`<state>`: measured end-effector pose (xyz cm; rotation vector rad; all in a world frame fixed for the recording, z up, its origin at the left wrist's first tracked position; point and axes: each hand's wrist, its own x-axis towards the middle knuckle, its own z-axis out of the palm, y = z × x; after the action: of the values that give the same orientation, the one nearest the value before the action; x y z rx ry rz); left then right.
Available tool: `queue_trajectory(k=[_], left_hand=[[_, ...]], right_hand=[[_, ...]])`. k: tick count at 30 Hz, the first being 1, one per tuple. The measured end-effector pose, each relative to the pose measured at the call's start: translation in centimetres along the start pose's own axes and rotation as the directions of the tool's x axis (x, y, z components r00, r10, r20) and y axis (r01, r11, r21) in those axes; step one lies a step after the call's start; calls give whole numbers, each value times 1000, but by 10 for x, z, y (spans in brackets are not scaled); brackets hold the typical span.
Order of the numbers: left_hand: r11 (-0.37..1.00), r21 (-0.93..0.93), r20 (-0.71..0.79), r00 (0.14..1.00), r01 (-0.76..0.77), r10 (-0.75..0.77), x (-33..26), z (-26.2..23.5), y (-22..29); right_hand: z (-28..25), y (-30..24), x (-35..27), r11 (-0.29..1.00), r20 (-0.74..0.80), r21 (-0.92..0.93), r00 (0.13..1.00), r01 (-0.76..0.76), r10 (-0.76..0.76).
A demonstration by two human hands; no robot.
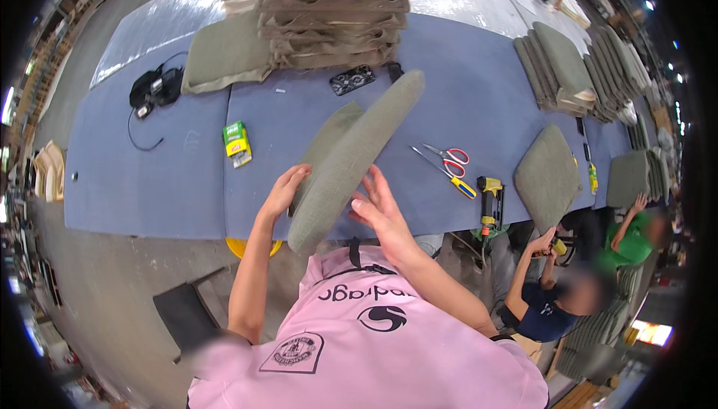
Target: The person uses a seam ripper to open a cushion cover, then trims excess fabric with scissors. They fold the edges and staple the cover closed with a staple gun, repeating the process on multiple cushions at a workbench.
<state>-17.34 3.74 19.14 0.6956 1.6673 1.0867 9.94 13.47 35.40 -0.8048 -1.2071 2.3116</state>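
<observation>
A padded seat cushion (pixel 351 162) in olive-green fabric is tilted up on edge in front of me, over the near side of the blue-covered table. My left hand (pixel 288 188) is closed on its left edge, with the fingers partly hidden behind it. Beside the cushion's right face is my right hand (pixel 383 214), its fingers stretched apart and the fingertips at the fabric; whether they press on it I cannot tell. Another green fabric-covered piece (pixel 326 133) shows behind the cushion, mostly covered by it. Right of my hands lie red-handled scissors (pixel 455 160) and a yellow-handled screwdriver (pixel 462 187).
A tall stack of green cushions (pixel 336 20) stands at the table's far side, a single cushion (pixel 228 53) beside it. A nail gun (pixel 490 203) lies at the near right edge. A small green-yellow box (pixel 237 143) sits left. Co-workers (pixel 561 297) are at the right.
</observation>
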Motion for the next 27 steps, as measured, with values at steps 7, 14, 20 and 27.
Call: queue_trajectory(k=[7,14,20,27], left_hand=[[987,99,-27,992,124,-122,38,17,-61],[950,287,-84,991,124,-104,85,57,-61],[856,-503,-150,964,116,-219,78,84,-108],[950,-84,126,949,301,-289,-115,151,-112]], right_hand=[[-11,6,-13,999,-168,-2,985,-35,34],[-77,9,11,986,-497,-149,856,80,-145],[-102,-45,-19,912,-242,-383,937,147,-252],[-226,-164,117,280,49,-952,967,121,-251]])
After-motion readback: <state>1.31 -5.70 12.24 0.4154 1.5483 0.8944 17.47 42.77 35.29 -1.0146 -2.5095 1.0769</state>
